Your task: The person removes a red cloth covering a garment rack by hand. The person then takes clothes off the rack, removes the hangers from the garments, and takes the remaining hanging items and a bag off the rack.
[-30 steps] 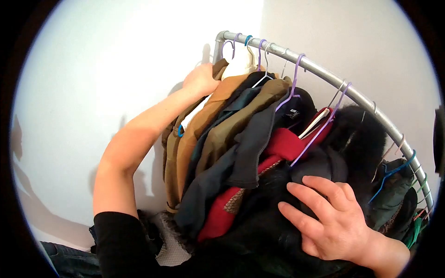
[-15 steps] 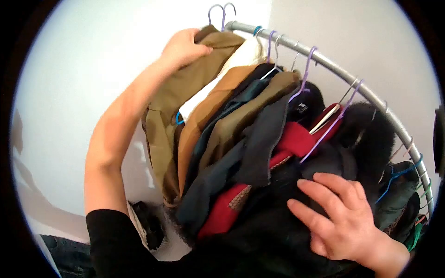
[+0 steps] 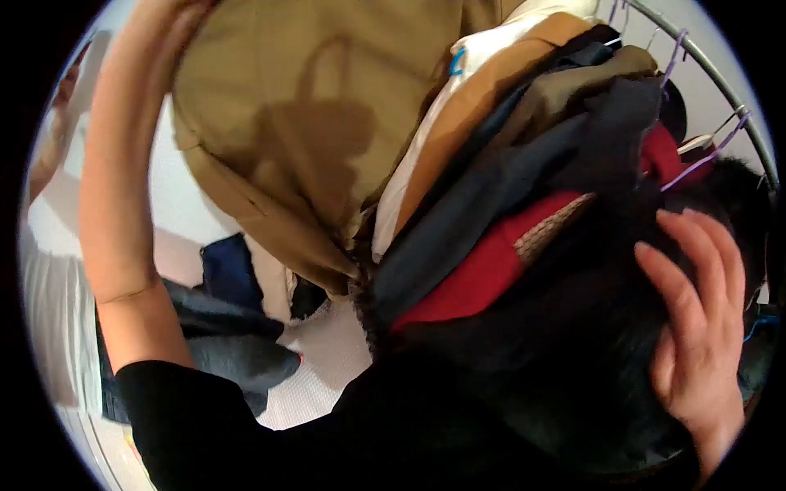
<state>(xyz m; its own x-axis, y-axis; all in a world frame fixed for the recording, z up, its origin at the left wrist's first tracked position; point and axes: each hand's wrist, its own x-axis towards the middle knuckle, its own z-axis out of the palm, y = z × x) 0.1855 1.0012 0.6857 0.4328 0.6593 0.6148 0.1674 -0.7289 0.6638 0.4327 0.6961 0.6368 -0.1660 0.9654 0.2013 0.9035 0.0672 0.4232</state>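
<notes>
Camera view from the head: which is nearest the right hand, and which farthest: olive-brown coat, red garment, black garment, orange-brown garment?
1. Black garment: under the right hand.
2. Red garment: left of the hand.
3. Orange-brown garment: farther left.
4. Olive-brown coat: leftmost of the four.

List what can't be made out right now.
- Head: left hand, mostly beyond top edge; grip unclear.
- Head: top of brown coat, cut by top edge.
- Head: palm of right hand, turned away.
- Head: rest of red garment, behind black garment.
- Head: ends of rail, out of frame.
</notes>
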